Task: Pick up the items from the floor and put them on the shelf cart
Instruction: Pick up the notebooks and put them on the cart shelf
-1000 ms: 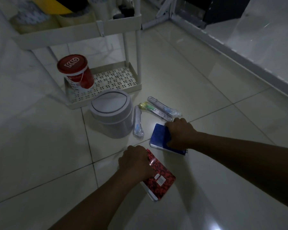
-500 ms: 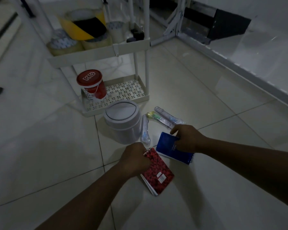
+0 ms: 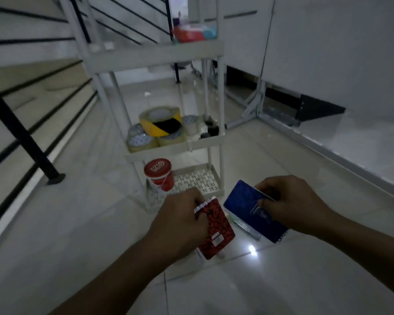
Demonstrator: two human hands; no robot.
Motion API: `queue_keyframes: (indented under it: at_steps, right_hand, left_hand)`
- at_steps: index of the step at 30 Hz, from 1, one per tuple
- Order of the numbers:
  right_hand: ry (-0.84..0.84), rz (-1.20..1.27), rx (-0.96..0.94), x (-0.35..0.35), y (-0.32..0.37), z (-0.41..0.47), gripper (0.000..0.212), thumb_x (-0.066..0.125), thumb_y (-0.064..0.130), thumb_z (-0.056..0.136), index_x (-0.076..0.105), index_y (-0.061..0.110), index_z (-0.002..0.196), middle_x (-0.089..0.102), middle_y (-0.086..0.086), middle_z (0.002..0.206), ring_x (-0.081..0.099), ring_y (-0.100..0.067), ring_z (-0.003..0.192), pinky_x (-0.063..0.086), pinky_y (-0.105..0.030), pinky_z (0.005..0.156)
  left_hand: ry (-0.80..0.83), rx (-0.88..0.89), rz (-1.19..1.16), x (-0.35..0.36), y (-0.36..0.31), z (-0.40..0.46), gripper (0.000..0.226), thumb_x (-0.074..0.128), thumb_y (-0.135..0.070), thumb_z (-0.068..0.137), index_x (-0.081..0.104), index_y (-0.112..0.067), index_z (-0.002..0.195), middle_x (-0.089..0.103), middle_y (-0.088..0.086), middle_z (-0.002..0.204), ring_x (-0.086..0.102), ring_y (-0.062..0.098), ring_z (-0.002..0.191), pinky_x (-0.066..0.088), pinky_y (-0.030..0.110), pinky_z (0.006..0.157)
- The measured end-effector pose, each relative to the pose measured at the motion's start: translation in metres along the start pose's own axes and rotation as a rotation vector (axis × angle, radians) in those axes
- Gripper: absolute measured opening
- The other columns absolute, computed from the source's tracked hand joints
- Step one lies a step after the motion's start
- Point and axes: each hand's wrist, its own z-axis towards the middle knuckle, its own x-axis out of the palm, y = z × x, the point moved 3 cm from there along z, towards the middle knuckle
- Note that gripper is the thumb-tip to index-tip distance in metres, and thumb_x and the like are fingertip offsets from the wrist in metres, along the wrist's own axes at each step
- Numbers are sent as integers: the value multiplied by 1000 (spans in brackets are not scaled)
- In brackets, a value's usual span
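Observation:
My left hand (image 3: pixel 180 221) grips a red spiral notebook (image 3: pixel 217 230) by its bound top edge, lifted off the floor. My right hand (image 3: pixel 289 201) holds a blue notebook (image 3: pixel 248 208) by its upper right edge, also raised. Both books hang in front of the white shelf cart (image 3: pixel 155 57), just before its bottom tier (image 3: pixel 198 180). A red-lidded tub (image 3: pixel 159 175) stands on that bottom tier at the left. Part of a clear-packed toothbrush (image 3: pixel 246 227) shows on the floor under the blue notebook. The round white bin is hidden behind my hands.
Rolls of tape (image 3: pixel 159 123) fill the cart's middle tier; boxes (image 3: pixel 193 32) sit on the top tier. A black stair railing post (image 3: pixel 25 137) stands at the left. A white frame and ledge (image 3: pixel 328 142) run along the right. Glossy tile floor (image 3: pixel 77 235) surrounds the cart.
Both hands have lifted their notebooks off the floor and raised them toward the cart. The view has tilted upward, showing the cart's upper tiers.

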Motion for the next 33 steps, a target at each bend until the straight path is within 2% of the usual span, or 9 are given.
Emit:
queue_keyframes:
  at_steps: [3,7,10,12,16,22,24,27,33]
  right_hand:
    - [-71,29,-55,-30,32,9,24,66,8,83,72,29,94,72,11,79,67,3,70,52,-13,49]
    - [-148,31,-158,-68,78,23,22,68,10,83,72,30,91,73,14,75,67,4,68,55,-18,52]
    - [-192,51,-262,-94,115,38,21,69,11,83,73,30,88,73,18,74,69,2,67,57,-22,52]
    - [-236,60,-331,-109,142,51,21,70,11,83,72,32,86,72,20,73,67,6,68,55,-18,51]
    - [-311,14,-462,-135,195,84,21,71,15,82,72,30,97,71,18,83,65,8,70,47,-8,46]
    - [-445,-38,-673,-143,278,158,23,70,12,82,73,19,103,67,12,78,57,13,63,41,0,47]
    - [-441,-78,-724,-130,304,191,24,68,11,83,73,16,107,72,4,86,58,8,64,45,-4,54]
    - [-399,-202,-795,-98,337,240,28,65,9,84,73,16,110,75,-5,96,61,-8,71,55,-24,70]
    - [-323,-482,-798,-39,355,322,34,63,8,80,75,20,110,73,-10,102,67,-22,91,55,-33,84]
  left_hand:
    - [-93,65,25,-35,-20,10,11,58,-12,81,59,-23,82,63,-10,74,60,2,69,41,10,51]
    - [-225,167,64,-86,-44,26,9,58,-8,82,59,-17,82,63,-4,71,58,8,66,44,25,54]
    - [-314,221,69,-124,-59,38,11,58,-7,83,59,-18,83,63,-7,71,59,7,67,43,20,50]
    - [-375,255,93,-149,-67,46,14,59,-10,82,58,-24,82,63,-10,72,60,4,67,42,13,49]
    - [-462,255,114,-189,-75,61,9,60,-15,85,58,-24,86,64,-10,76,62,2,68,53,20,53]
    - [-589,298,161,-237,-69,79,14,63,-13,85,58,-25,86,62,-14,75,60,-7,73,43,7,50]
    - [-618,316,171,-250,-63,81,15,64,-13,84,58,-27,87,62,-17,74,60,-11,74,41,4,50]
    - [-645,330,182,-266,-52,82,18,65,-16,83,58,-32,87,62,-19,75,61,-11,76,43,4,52]
    - [-687,343,185,-285,-23,83,21,66,-17,83,56,-35,86,65,-19,76,64,-6,76,45,6,53]
